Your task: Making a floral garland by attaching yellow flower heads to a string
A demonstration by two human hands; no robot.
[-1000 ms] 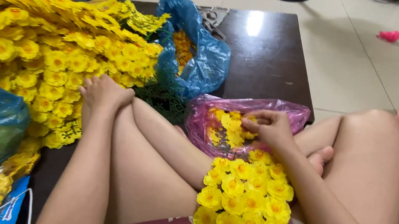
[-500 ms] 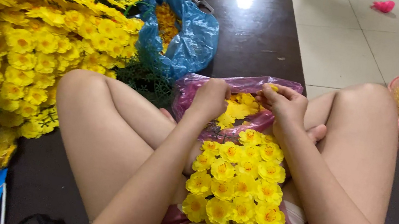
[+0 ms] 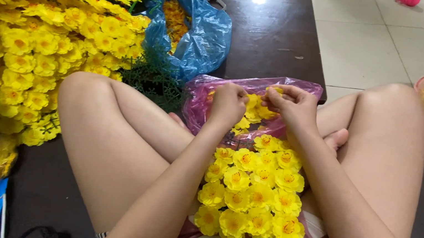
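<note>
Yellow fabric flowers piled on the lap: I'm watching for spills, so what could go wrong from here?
The yellow fabric flowers lie loose between the bare knees, so a leg shift may scatter them. Both the left hand and right hand work over the crinkled pink plastic bag, whose soft rim could sag and tip petals out.

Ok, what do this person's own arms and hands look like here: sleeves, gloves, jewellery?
Both forearms are bare up to the frame edge, no sleeves showing. The left hand and right hand wear no gloves, and no rings, watch or bracelets show. Nails are too small to judge.
</note>
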